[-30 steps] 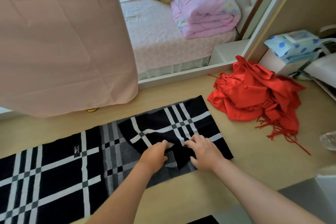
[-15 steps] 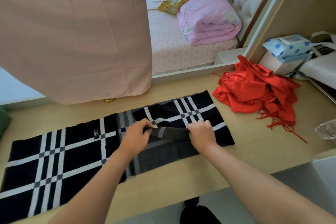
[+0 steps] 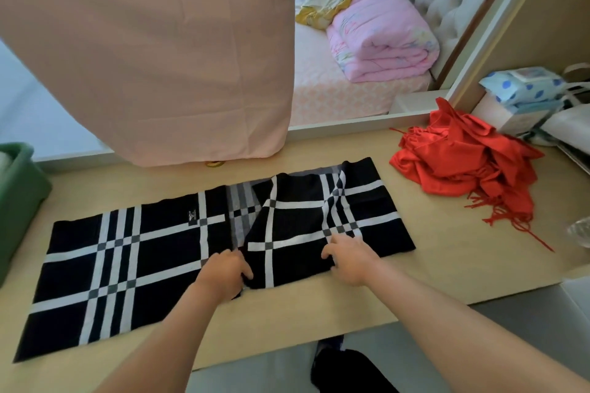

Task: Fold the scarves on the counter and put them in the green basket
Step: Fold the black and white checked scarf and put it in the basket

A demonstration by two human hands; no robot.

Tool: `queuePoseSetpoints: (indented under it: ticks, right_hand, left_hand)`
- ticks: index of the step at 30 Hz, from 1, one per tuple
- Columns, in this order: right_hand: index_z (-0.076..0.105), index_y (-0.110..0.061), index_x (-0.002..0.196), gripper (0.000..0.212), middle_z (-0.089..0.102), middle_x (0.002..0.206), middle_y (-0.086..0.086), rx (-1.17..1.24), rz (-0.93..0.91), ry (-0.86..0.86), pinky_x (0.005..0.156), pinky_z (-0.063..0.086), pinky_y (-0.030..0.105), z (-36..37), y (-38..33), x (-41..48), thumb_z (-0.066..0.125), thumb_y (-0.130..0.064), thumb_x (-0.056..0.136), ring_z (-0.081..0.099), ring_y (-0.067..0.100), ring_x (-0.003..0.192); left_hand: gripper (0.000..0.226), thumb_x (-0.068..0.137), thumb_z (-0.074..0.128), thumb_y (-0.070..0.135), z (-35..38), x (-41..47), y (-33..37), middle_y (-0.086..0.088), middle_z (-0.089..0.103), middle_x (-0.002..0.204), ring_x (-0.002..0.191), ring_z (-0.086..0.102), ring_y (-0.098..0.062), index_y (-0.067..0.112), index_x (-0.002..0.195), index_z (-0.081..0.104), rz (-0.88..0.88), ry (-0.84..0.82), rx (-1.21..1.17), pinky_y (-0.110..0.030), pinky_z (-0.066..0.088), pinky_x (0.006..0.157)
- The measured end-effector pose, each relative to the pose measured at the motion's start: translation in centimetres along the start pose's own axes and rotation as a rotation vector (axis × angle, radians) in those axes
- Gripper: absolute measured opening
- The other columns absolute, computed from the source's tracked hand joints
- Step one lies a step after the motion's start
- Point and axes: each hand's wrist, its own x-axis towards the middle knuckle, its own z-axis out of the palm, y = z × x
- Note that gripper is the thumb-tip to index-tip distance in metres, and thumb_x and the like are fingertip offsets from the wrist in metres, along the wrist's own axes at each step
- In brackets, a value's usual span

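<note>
In the head view, the black-and-white plaid woven scarf [image 3: 127, 265] is lying lengthwise on the pale wooden bench [image 3: 447, 268], with its right end doubled over onto its middle. The left grip [image 3: 223, 271] is curling round the near left corner of that folded flap and pinching it. The right grip [image 3: 348, 260] is pressing bent, splayed fingers onto the flap's near right part; I cannot tell whether its thumb is hooking under the edge.

The flap is sitting askew, its left edge slanting and a grey strip of underside showing along the far side. Any further fold is likely to carry that skew into a lopsided bundle. The scarf's near edge is lying close to the bench's front lip, so a pull toward the person is risking dragging cloth over it. The long left stretch is lying unheld, and a tug rightward could bunch it.

The dark green plastic basket [image 3: 19, 201] is standing at the bench's left end, near the scarf's far tip. The crumpled red fringed scarf [image 3: 463, 166] is lying in a heap to the right, apart from the plaid one and not yet folded, its loose strands trailing forward. The pink hanging curtain [image 3: 153, 51] is dropping to just behind the plaid scarf, crowding the far side. A blue-dotted tissue pack [image 3: 520, 83] is sitting beyond the red heap.
</note>
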Motion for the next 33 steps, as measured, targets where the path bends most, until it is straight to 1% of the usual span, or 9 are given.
queuePoseSetpoints:
  ticks: [3,6,10,15,19,24,29,31,33]
  right_hand:
    - [0.06,-0.03,0.128,0.035,0.055,0.126,-0.007,0.065,-0.002,0.027,0.105,0.041,0.035,-0.6,1.0,0.9,0.051,-0.032,0.094,0.053,0.018,0.115]
    - [0.064,-0.033,0.118,0.028,0.058,0.116,-0.01,0.103,0.05,0.137,0.095,0.046,0.033,-2.1,2.7,3.3,0.046,-0.028,0.098,0.057,0.017,0.106]
    - [0.067,-0.029,0.109,0.025,0.06,0.11,-0.009,0.128,0.069,0.286,0.091,0.048,0.033,-4.4,4.9,7.2,0.046,-0.018,0.099,0.058,0.015,0.102]
    - [0.065,-0.024,0.12,0.028,0.063,0.118,-0.005,0.13,0.08,0.351,0.086,0.051,0.033,-7.0,7.7,12.2,0.046,-0.015,0.101,0.061,0.016,0.103]
    - [0.06,-0.026,0.131,0.037,0.06,0.128,-0.006,0.035,0.119,0.327,0.082,0.052,0.033,-8.0,10.6,15.6,0.051,-0.011,0.099,0.06,0.018,0.109]
    - [0.049,-0.027,0.14,0.045,0.054,0.13,-0.001,-0.051,0.151,0.2,0.076,0.052,0.034,-7.7,13.3,17.8,0.048,-0.008,0.099,0.062,0.023,0.101]
    - [0.057,-0.018,0.126,0.035,0.052,0.109,0.006,-0.053,0.209,0.203,0.076,0.05,0.038,-6.8,14.1,18.3,0.049,-0.007,0.093,0.061,0.03,0.094]
    - [0.06,-0.014,0.118,0.028,0.053,0.107,0.006,-0.07,0.221,0.217,0.075,0.049,0.038,-7.2,13.9,18.2,0.048,-0.012,0.093,0.06,0.031,0.092]
    - [0.061,-0.015,0.112,0.026,0.054,0.106,0.005,-0.123,0.247,0.208,0.073,0.046,0.037,-7.6,13.4,17.9,0.047,-0.021,0.092,0.06,0.03,0.089]
  left_hand:
    - [0.04,0.089,0.047,0.003,-0.5,1.1,0.4,0.01,0.061,0.113,0.108,0.052,-0.016,0.034,0.103,0.07,-0.057,0.069,-0.036,-0.028,0.038,0.095]
    - [0.03,0.09,0.045,0.005,-2.1,3.6,0.5,0.005,0.065,0.102,0.094,0.058,-0.015,0.027,0.091,0.065,-0.164,0.149,-0.228,-0.03,0.048,0.085]
    - [0.026,0.1,0.04,0.014,-4.6,8.4,0.6,0.002,0.065,0.104,0.087,0.059,-0.018,0.024,0.108,0.062,-0.249,0.287,-0.359,-0.031,0.045,0.07]
    - [0.033,0.102,0.042,0.019,-6.3,14.6,-0.1,-0.001,0.063,0.124,0.108,0.06,-0.021,0.023,0.13,0.058,-0.322,0.315,-0.298,-0.033,0.049,0.078]
    - [0.035,0.102,0.045,0.024,-6.1,18.0,-0.7,-0.004,0.055,0.128,0.112,0.056,-0.025,0.02,0.135,0.052,-0.351,0.278,-0.284,-0.038,0.05,0.079]
    - [0.024,0.097,0.054,0.028,-5.1,19.6,-1.2,-0.005,0.051,0.114,0.101,0.053,-0.025,0.018,0.118,0.059,-0.369,0.357,-0.282,-0.034,0.044,0.063]
    - [0.005,0.094,0.056,0.023,-5.2,19.3,-1.8,0.003,0.055,0.092,0.08,0.055,-0.018,0.019,0.091,0.058,-0.378,0.477,-0.417,-0.029,0.04,0.055]
    - [0.007,0.097,0.054,0.024,-5.3,19.1,-2.4,0.005,0.058,0.082,0.071,0.055,-0.015,0.021,0.091,0.054,-0.391,0.432,-0.452,-0.028,0.036,0.052]
    - [0.006,0.096,0.057,0.029,-5.3,18.9,-2.9,0.007,0.06,0.084,0.073,0.055,-0.012,0.025,0.096,0.052,-0.343,0.381,-0.482,-0.027,0.038,0.054]
